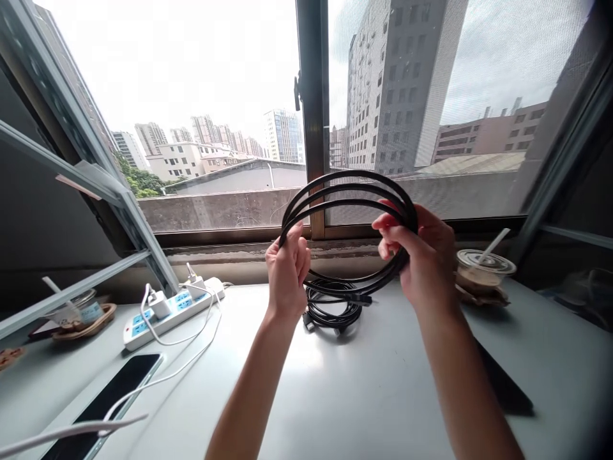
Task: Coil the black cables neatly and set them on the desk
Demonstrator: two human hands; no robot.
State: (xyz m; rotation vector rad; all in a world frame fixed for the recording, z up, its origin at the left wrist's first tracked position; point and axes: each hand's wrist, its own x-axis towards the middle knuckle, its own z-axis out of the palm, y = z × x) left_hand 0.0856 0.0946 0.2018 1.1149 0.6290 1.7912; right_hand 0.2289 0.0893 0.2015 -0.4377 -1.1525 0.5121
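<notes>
A coiled black cable (354, 174) hangs upright in several wide loops between my two hands, above the white table (373, 396). My left hand (288, 271) is closed around the coil's left side. On the right side, my right hand (421, 252) grips the loops near the thumb, its fingers curled behind and beside them. A dark connector (359, 299) shows at the bottom of the held loops. Below and behind it, a second coiled black cable (330, 319) lies on the table.
A white power strip (179, 306) with plugs and white cords stands at left, near a phone (110, 402). Cups with straws stand at far left (83, 310) and right (483, 268). A dark flat object (502, 380) lies beside my right forearm. Windows stand behind the table.
</notes>
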